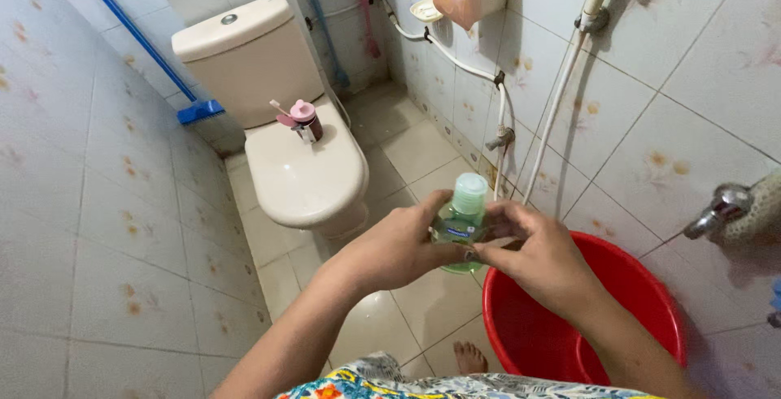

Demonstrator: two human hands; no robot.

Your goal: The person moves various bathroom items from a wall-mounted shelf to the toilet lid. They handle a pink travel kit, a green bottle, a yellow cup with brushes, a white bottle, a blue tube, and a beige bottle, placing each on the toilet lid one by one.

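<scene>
A small green bottle (461, 218) with a pale green cap sits upright between both of my hands at the middle of the view. My left hand (399, 246) wraps around its left side. My right hand (537, 254) grips its right side, fingers curled over the lower body. The bottle is held above the tiled floor, just left of a red bucket (651, 301). The cap is on.
A cream toilet (301, 171) with its lid down stands ahead, carrying a small pink-topped cup (305, 120). A blue mop (199, 110) leans at the left wall. White pipes (553, 114) and a metal tap (720, 208) line the right wall. My bare foot (469, 358) shows below.
</scene>
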